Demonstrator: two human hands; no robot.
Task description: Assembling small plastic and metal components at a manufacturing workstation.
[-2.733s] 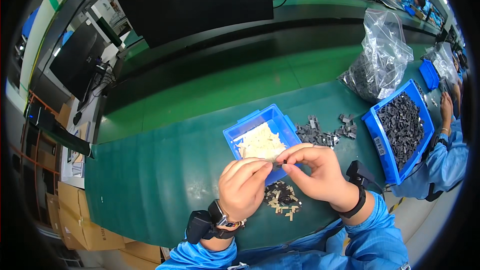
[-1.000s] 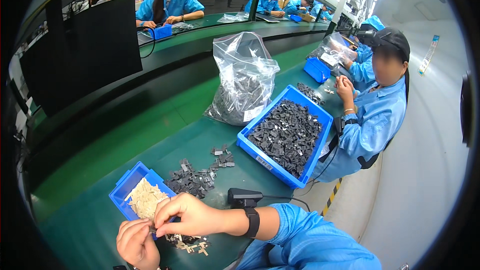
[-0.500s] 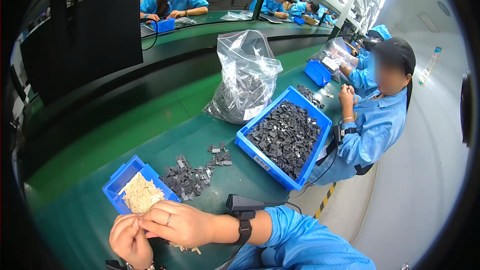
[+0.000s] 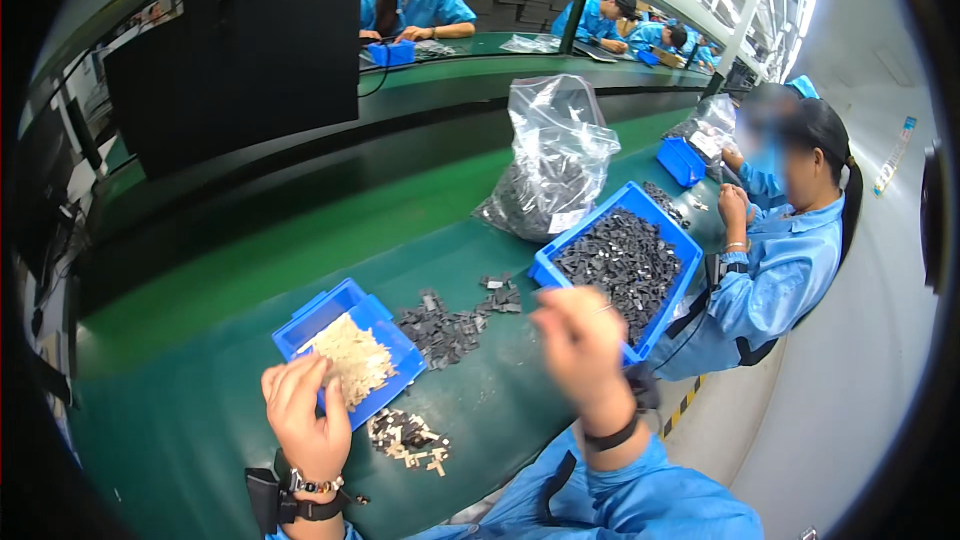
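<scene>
My left hand (image 4: pixel 305 410) rests with curled fingers at the near edge of a small blue bin (image 4: pixel 330 302) filled with small white parts (image 4: pixel 352 360). Whether it holds a part is hidden. My right hand (image 4: pixel 580 340) is raised and blurred, apart from the left, near the corner of a large blue bin (image 4: pixel 690 258) full of black parts (image 4: pixel 620 265). A loose pile of black parts (image 4: pixel 440 330) lies on the green table between the bins. A small heap of mixed black-and-white pieces (image 4: pixel 405 435) lies just right of my left wrist.
A clear plastic bag (image 4: pixel 555 165) of black parts stands behind the large bin. A co-worker in blue (image 4: pixel 780 260) sits at the right by another small blue bin (image 4: pixel 683 160). A black screen back (image 4: pixel 250 70) stands at the far left; more people work beyond.
My hands were together over the small heap; now the right hand has swung away to the right toward the large bin, while the left stays by the small bin.
</scene>
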